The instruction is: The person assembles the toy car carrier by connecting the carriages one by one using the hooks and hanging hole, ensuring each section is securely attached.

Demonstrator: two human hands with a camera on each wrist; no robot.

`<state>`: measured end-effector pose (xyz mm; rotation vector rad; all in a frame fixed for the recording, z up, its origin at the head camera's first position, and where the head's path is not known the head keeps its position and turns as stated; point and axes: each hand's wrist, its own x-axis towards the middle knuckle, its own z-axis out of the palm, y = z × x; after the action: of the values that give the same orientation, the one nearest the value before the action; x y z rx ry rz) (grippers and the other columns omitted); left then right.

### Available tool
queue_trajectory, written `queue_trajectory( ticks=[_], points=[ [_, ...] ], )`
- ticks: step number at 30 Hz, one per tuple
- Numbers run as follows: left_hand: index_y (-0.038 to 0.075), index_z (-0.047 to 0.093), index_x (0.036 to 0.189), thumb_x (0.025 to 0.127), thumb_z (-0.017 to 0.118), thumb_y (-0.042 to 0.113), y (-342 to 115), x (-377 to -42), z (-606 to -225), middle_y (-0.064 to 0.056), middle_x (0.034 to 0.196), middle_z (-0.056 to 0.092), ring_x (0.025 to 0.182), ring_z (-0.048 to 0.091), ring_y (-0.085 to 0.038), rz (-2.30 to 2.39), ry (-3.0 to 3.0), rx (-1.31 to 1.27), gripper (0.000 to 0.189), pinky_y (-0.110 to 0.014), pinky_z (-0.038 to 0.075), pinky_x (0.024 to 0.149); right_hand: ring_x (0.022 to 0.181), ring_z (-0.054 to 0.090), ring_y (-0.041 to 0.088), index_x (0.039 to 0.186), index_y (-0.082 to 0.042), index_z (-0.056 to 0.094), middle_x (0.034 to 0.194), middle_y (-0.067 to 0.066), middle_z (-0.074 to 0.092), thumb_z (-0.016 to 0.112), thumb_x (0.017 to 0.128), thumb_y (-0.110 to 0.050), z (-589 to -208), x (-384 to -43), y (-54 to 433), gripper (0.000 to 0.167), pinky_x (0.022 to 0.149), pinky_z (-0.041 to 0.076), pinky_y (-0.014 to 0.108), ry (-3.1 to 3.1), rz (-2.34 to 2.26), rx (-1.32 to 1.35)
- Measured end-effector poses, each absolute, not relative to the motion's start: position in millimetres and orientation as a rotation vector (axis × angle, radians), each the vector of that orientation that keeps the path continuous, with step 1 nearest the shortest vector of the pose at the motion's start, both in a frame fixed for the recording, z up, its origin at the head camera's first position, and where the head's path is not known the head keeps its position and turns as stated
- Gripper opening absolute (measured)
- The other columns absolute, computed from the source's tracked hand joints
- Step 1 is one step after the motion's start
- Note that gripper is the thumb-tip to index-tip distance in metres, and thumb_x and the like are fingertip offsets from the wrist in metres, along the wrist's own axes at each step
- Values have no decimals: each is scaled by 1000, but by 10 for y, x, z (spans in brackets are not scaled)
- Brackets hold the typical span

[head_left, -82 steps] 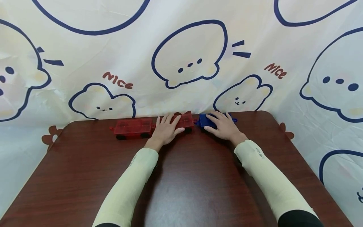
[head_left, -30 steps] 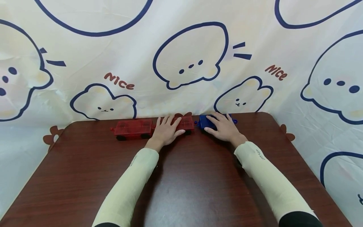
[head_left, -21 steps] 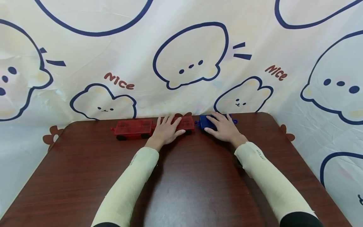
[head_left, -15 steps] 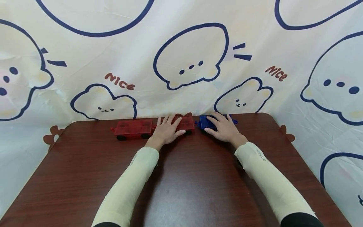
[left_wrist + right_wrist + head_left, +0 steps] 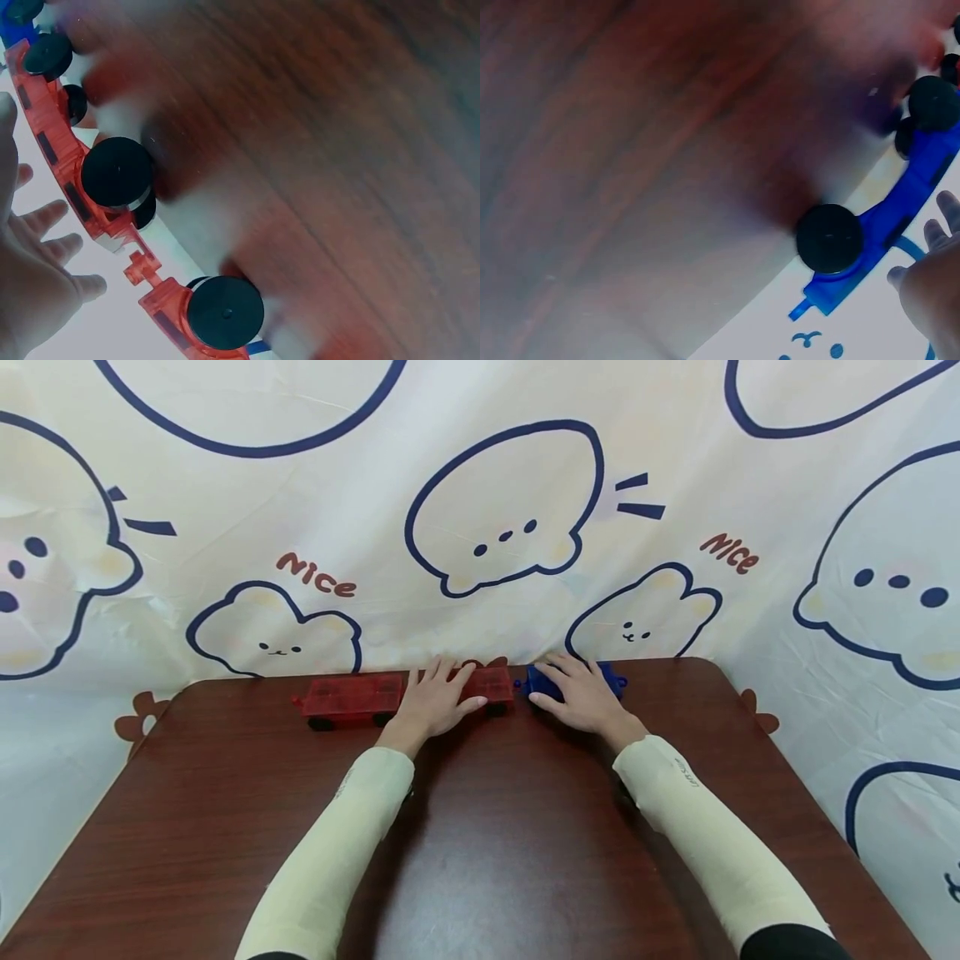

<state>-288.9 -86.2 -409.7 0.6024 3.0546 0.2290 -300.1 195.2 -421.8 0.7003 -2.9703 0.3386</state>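
Three toy train cars with black wheels stand in a row at the table's far edge. A translucent red car is at the left, and a second red car is in the middle, linked to it by a red coupling. To the right, a blue car has its hook by the middle car's end. My left hand is over the middle red car, fingers spread; the left wrist view shows the fingertips apart from it. My right hand hovers close over the blue car, fingers loosely extended.
The brown wooden table stretches towards me from the cars. A white cloth with blue cartoon outlines hangs right behind the far edge and along both sides.
Both hands have shifted slightly to the left and lifted a little, so more of the blue car's right end shows. The cars stay where they were.
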Motion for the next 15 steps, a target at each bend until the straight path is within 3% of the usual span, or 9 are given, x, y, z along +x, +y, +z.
queue_trajectory(
  ticks=[8,15],
  points=[
    [20,36,158,103,43,60,-914,-2857,-4058,-14,160,33,151,20,-37,245,3141,607,69,-64,12,119,153,19,32,156,-18,43,164,8,31,46,101,-61,-4151,-3006,1825,70,119,11,64,-2930,321,692],
    [22,35,159,103,39,61,-968,-2831,-4023,-15,164,27,153,15,-38,258,3148,525,69,-63,8,120,153,18,33,156,-17,43,166,7,27,44,102,-61,-4109,-2973,1795,70,118,9,66,-2942,325,668]
  ],
)
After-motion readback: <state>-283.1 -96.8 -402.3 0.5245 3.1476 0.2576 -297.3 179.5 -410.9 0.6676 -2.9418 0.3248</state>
